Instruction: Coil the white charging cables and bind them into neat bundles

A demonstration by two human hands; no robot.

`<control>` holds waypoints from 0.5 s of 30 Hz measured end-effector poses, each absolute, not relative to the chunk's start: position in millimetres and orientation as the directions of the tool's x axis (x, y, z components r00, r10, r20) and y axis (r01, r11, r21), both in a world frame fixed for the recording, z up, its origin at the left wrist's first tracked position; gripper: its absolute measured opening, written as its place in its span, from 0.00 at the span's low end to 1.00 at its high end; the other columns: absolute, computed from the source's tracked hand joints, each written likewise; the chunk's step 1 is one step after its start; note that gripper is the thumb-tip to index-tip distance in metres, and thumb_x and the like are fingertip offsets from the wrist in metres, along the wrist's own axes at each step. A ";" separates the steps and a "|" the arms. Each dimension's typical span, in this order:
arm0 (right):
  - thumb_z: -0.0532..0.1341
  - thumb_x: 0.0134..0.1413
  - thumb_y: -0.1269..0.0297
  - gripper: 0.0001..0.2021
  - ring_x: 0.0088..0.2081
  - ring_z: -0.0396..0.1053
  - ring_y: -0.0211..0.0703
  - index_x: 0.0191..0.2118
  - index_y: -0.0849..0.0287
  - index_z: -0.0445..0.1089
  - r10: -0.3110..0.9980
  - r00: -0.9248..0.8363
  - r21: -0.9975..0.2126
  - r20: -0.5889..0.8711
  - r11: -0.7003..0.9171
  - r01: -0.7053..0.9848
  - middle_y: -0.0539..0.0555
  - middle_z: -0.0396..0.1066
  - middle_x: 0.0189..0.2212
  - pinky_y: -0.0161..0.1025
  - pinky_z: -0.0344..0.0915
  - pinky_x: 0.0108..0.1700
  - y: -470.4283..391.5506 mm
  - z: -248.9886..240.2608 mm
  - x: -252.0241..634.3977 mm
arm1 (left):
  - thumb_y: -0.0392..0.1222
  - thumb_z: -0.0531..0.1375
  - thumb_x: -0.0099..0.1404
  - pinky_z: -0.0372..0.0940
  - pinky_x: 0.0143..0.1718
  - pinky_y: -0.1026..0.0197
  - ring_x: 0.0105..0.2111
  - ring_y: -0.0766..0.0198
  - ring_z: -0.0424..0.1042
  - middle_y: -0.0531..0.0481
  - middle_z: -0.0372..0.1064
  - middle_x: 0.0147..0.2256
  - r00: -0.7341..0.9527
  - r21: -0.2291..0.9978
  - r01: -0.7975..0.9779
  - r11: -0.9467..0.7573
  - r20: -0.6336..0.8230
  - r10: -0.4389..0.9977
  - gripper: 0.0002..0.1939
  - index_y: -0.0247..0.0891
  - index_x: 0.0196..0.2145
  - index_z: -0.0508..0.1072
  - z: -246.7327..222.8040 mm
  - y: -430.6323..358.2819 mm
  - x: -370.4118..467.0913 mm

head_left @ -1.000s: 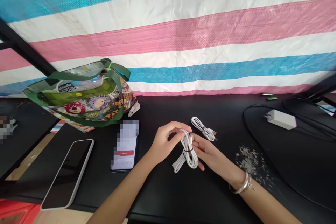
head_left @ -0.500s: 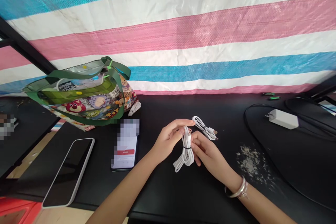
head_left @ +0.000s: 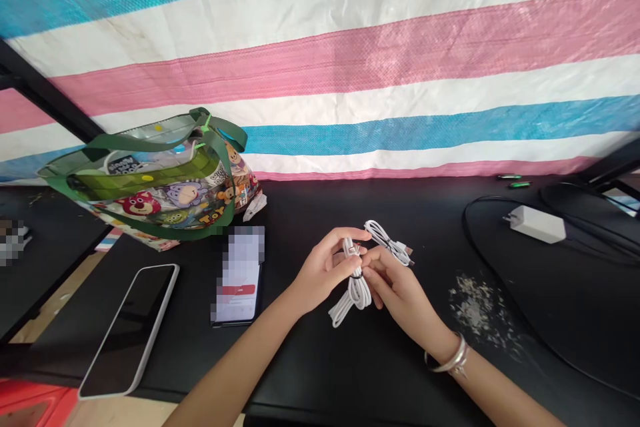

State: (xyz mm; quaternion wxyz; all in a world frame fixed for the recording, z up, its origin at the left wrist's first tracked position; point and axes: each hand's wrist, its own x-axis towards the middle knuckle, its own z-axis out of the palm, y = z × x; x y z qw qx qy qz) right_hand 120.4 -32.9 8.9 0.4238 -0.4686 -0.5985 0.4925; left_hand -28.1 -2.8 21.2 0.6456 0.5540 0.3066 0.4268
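A white charging cable, coiled and bound round its middle with a dark tie, hangs between my two hands above the black table. My left hand is closed on the coil's upper part, its thumb lying over the strands near the tie and its index finger stretched past it. Closed at the tie from the right side is my right hand, its fingertips pinching there; a bracelet is on that wrist. Just behind the hands, a second coiled white cable lies on the table, also tied.
Left of my hands lie a lit phone and a dark-screened phone. Behind them stands a cartoon tote bag. At right are a white power adapter, a black cord, small batteries and a worn pale patch.
My left thumb has moved down and right across the coil toward the tie. The cable's top end has shifted slightly left. My right hand keeps its pinch.
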 end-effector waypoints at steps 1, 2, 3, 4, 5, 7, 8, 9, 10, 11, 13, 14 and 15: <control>0.54 0.57 0.50 0.15 0.15 0.51 0.31 0.28 0.55 0.59 0.978 -0.201 -0.987 0.051 0.080 0.143 0.42 0.53 0.16 0.31 0.52 0.17 -32.8 8.9 120.4 | 0.49 0.62 0.60 0.66 0.46 0.58 0.46 0.59 0.71 0.43 0.69 0.48 0.447 0.980 -0.198 0.023 0.070 0.892 0.15 0.39 0.42 0.72 22.2 -3.1 -28.1; 0.54 0.57 0.50 0.15 0.15 0.51 0.31 0.28 0.55 0.59 0.978 -0.199 -0.986 0.055 0.084 0.143 0.42 0.53 0.16 0.31 0.52 0.17 -32.8 8.9 120.4 | 0.48 0.62 0.60 0.66 0.45 0.59 0.45 0.59 0.71 0.44 0.70 0.48 0.446 0.982 -0.187 0.024 0.063 0.893 0.14 0.39 0.42 0.72 23.3 -3.3 -28.1; 0.54 0.58 0.50 0.15 0.15 0.51 0.31 0.28 0.55 0.59 0.979 -0.198 -0.986 0.058 0.087 0.145 0.42 0.53 0.16 0.31 0.52 0.18 -32.9 9.1 120.4 | 0.47 0.61 0.61 0.67 0.45 0.59 0.45 0.59 0.71 0.44 0.70 0.48 0.445 0.983 -0.180 0.023 0.061 0.893 0.13 0.39 0.42 0.72 24.4 -3.5 -28.2; 0.54 0.58 0.50 0.15 0.15 0.52 0.31 0.28 0.55 0.59 0.979 -0.196 -0.985 0.061 0.090 0.147 0.42 0.53 0.16 0.31 0.52 0.18 -32.9 9.3 120.4 | 0.47 0.61 0.61 0.66 0.45 0.59 0.46 0.59 0.71 0.44 0.70 0.48 0.446 0.984 -0.176 0.020 0.062 0.893 0.12 0.39 0.42 0.72 25.4 -3.6 -28.4; 0.54 0.58 0.50 0.15 0.15 0.52 0.31 0.28 0.55 0.59 0.979 -0.194 -0.985 0.061 0.091 0.150 0.42 0.54 0.17 0.31 0.53 0.18 -32.9 9.5 120.4 | 0.46 0.60 0.62 0.66 0.46 0.59 0.46 0.59 0.71 0.44 0.71 0.48 0.447 0.985 -0.172 0.017 0.063 0.892 0.12 0.39 0.42 0.72 26.1 -3.7 -28.5; 0.54 0.58 0.50 0.15 0.15 0.52 0.31 0.28 0.55 0.59 0.979 -0.193 -0.984 0.061 0.091 0.150 0.42 0.54 0.17 0.32 0.53 0.18 -32.8 9.7 120.5 | 0.46 0.59 0.63 0.67 0.45 0.59 0.46 0.59 0.71 0.44 0.71 0.47 0.448 0.987 -0.158 0.011 0.062 0.892 0.12 0.39 0.42 0.73 26.8 -3.8 -28.8; 0.54 0.58 0.50 0.15 0.15 0.51 0.31 0.28 0.55 0.58 0.979 -0.194 -0.985 0.059 0.089 0.149 0.42 0.54 0.16 0.32 0.53 0.18 -32.6 9.5 120.6 | 0.45 0.59 0.63 0.67 0.45 0.59 0.46 0.58 0.71 0.44 0.71 0.47 0.447 0.989 -0.149 0.003 0.065 0.892 0.12 0.39 0.42 0.73 26.6 -3.7 -28.9; 0.54 0.58 0.50 0.15 0.15 0.51 0.31 0.28 0.55 0.58 0.979 -0.194 -0.985 0.055 0.085 0.147 0.42 0.53 0.16 0.32 0.53 0.18 -32.4 9.2 120.8 | 0.45 0.59 0.63 0.66 0.45 0.59 0.46 0.58 0.72 0.44 0.71 0.47 0.443 0.990 -0.139 -0.009 0.071 0.894 0.12 0.39 0.42 0.72 26.1 -3.6 -29.0; 0.54 0.58 0.50 0.15 0.15 0.51 0.31 0.28 0.55 0.58 0.980 -0.191 -0.986 0.052 0.081 0.145 0.42 0.53 0.16 0.32 0.53 0.18 -32.1 8.8 121.1 | 0.45 0.59 0.63 0.66 0.46 0.59 0.45 0.58 0.72 0.44 0.71 0.46 0.436 0.991 -0.133 -0.025 0.081 0.896 0.12 0.39 0.42 0.72 25.4 -3.4 -29.1; 0.54 0.57 0.50 0.15 0.15 0.52 0.32 0.28 0.55 0.58 0.982 -0.182 -0.986 0.051 0.078 0.145 0.42 0.53 0.16 0.32 0.54 0.17 -31.8 8.3 121.5 | 0.44 0.59 0.63 0.66 0.47 0.58 0.46 0.58 0.72 0.44 0.71 0.47 0.426 0.990 -0.135 -0.043 0.098 0.900 0.12 0.39 0.43 0.72 24.5 -3.3 -29.2; 0.55 0.57 0.49 0.15 0.15 0.53 0.33 0.29 0.55 0.58 0.987 -0.148 -0.985 0.057 0.079 0.151 0.43 0.54 0.17 0.33 0.55 0.17 -31.4 7.4 122.6 | 0.42 0.60 0.62 0.65 0.49 0.57 0.47 0.58 0.71 0.44 0.70 0.48 0.413 0.985 -0.155 -0.072 0.131 0.901 0.14 0.39 0.46 0.69 22.7 -3.2 -29.2; 0.55 0.56 0.49 0.15 0.16 0.54 0.33 0.29 0.54 0.58 0.990 -0.126 -0.984 0.065 0.085 0.159 0.44 0.55 0.17 0.33 0.55 0.17 -31.2 7.2 123.2 | 0.40 0.60 0.62 0.64 0.50 0.56 0.47 0.58 0.71 0.43 0.70 0.49 0.418 0.983 -0.165 -0.078 0.141 0.898 0.15 0.40 0.47 0.68 22.1 -3.4 -29.2; 0.56 0.56 0.49 0.14 0.16 0.55 0.33 0.28 0.54 0.58 0.991 -0.106 -0.981 0.077 0.094 0.171 0.44 0.56 0.18 0.33 0.56 0.17 -31.2 7.3 123.7 | 0.39 0.60 0.61 0.64 0.50 0.56 0.48 0.59 0.71 0.43 0.70 0.50 0.431 0.982 -0.173 -0.080 0.149 0.890 0.17 0.40 0.49 0.66 21.8 -3.7 -29.0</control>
